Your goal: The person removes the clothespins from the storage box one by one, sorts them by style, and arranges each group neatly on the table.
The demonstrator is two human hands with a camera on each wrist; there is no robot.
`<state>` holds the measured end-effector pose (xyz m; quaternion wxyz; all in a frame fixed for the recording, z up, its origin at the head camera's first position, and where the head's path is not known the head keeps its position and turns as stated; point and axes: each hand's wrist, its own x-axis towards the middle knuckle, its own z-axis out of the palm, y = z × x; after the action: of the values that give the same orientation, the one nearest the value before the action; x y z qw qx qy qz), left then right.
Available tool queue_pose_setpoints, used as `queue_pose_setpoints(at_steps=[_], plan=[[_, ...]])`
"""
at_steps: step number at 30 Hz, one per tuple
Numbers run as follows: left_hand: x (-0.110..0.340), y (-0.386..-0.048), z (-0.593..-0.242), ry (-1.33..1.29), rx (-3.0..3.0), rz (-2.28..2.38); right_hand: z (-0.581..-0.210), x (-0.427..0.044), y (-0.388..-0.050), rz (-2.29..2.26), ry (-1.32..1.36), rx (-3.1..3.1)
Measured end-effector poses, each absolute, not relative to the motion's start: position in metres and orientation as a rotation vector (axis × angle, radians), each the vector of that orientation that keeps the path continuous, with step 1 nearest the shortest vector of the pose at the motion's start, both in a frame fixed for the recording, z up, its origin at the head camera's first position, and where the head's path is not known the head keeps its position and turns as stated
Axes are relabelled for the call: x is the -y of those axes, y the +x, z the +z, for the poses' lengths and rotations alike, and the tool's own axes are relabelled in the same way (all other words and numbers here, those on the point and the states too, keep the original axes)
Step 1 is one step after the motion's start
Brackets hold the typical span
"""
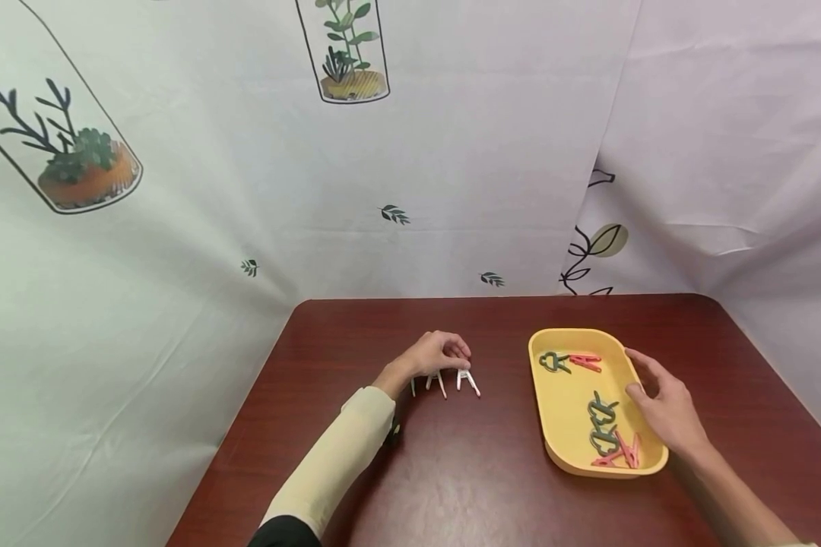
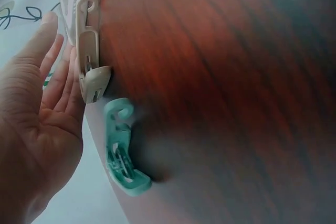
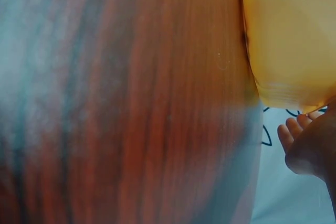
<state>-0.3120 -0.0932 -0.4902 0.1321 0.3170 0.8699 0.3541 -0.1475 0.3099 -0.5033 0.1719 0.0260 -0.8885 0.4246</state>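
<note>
My left hand [image 1: 439, 354] is over the left-middle of the table, its thumb and fingers beside a white clothespin [image 1: 467, 378] that stands on its legs. The left wrist view shows the thumb apart from this white clothespin [image 2: 68, 6], with the fingertips partly hidden behind. Beside the palm stand a beige clothespin [image 2: 87, 45] and, nearer the wrist, a green clothespin [image 2: 119, 148]. My right hand [image 1: 667, 406] grips the right rim of a yellow tray [image 1: 554, 425], thumb over the edge and fingers outside. Inside lie several dark green clothespins [image 1: 603, 410] and pink clothespins [image 1: 585, 362].
The dark red-brown table [image 1: 451, 486] has rounded back corners. A pale cloth [image 1: 451, 167] printed with plants hangs behind it and along both sides. The tray stands on the right half of the table, apart from the row of standing clothespins.
</note>
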Motion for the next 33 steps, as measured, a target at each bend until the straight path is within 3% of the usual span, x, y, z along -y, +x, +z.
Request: queue_pose_setpoints(at_steps=[16,33], plan=[[0.101,-0.292,-0.495,1.065,-2.537,1.095,-0.503,-0.309,-0.147,1.212,0.077,2.514],[0.103,-0.286,-0.498,1.155,-2.660,0.840,-0.502,-0.308,-0.146,1.215,0.084,2.509]])
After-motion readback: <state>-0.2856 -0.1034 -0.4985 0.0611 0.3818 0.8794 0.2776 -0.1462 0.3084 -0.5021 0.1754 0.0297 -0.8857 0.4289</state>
